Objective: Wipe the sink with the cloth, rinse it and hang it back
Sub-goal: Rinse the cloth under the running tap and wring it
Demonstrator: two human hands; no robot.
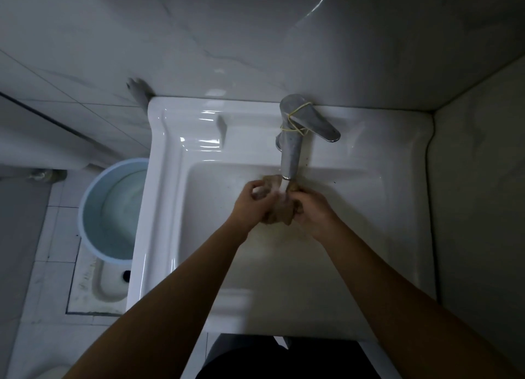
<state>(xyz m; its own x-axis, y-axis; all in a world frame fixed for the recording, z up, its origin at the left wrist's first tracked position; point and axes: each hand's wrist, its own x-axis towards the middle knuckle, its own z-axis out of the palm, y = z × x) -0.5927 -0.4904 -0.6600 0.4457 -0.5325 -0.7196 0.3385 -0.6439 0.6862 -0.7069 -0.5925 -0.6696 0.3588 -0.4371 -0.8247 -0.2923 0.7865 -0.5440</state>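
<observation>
A white rectangular sink (170, 157) fills the middle of the view. Its chrome tap (291, 151), bound with a yellow rubber band, reaches over the basin's far side, and water runs from the spout. Right under the spout is a crumpled brownish cloth (279, 211), bunched between both hands. My left hand (254, 201) grips the cloth's left side. My right hand (312, 208) grips its right side. Much of the cloth is hidden by my fingers.
A light blue bucket (93, 208) holding water stands on the floor left of the sink. Below it a squat toilet pan (99, 282) is set in the tiled floor. Tiled walls close in behind and to the right.
</observation>
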